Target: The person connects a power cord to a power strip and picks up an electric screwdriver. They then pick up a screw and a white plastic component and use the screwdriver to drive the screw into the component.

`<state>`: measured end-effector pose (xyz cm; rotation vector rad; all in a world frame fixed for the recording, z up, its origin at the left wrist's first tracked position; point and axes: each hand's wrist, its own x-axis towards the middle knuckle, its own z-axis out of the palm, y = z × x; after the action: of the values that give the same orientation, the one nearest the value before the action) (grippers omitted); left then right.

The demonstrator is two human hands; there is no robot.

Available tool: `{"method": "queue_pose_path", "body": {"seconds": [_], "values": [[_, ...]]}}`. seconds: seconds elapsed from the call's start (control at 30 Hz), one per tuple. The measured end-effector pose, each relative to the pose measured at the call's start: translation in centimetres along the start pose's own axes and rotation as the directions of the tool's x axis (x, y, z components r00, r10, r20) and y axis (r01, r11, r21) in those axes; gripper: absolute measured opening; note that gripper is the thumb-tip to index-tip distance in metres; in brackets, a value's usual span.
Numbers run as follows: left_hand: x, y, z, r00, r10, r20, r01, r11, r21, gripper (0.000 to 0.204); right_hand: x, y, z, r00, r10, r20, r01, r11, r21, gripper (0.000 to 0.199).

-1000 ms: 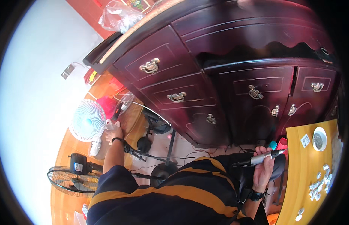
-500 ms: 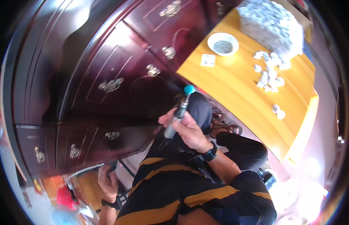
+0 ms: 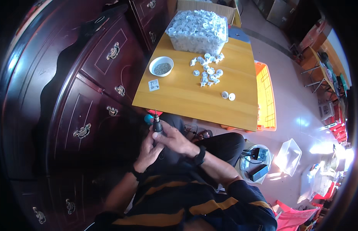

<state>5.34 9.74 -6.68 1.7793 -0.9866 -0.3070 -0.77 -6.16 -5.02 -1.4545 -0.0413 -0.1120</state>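
Gripping a dark, seemingly powered screwdriver [image 3: 157,125], left hand [image 3: 149,151] and right hand [image 3: 175,139]

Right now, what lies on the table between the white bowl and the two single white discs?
In the head view, only bare wood lies between the white bowl and the two discs.

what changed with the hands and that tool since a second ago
The left hand, earlier stretched out toward a small white fan, has come in to join the right hand on the electric screwdriver, now held two-handed with tip up. The right hand kept its grip throughout.
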Motion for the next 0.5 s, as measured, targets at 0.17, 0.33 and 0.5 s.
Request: {"method": "queue_pose_path", "body": {"seconds": [0.17, 0.33, 0.5], "values": [[-0.7, -0.9, 0.7, 0.956, -0.267, 0.125, 0.289, 0.762, -0.580, 0.032, 3.1, -3.9, -6.9, 0.995, 0.092, 0.032, -0.059, 0.829, -0.556, 0.051], [-3.6, -3.1, 1.2, 0.913, -0.336, 0.231, 0.407, 0.711, -0.574, 0.024, 13.0, -6.1, -13.3, 0.965, -0.245, -0.093, 0.029, 0.453, -0.891, 0.023], [-3.1, -4.1, 0.4, 0.914, -0.229, 0.335, 0.377, 0.785, -0.492, 0.049, 22.4, -3.8, -15.5, 0.984, -0.111, -0.136, -0.113, 0.196, -0.974, 0.020]]}}
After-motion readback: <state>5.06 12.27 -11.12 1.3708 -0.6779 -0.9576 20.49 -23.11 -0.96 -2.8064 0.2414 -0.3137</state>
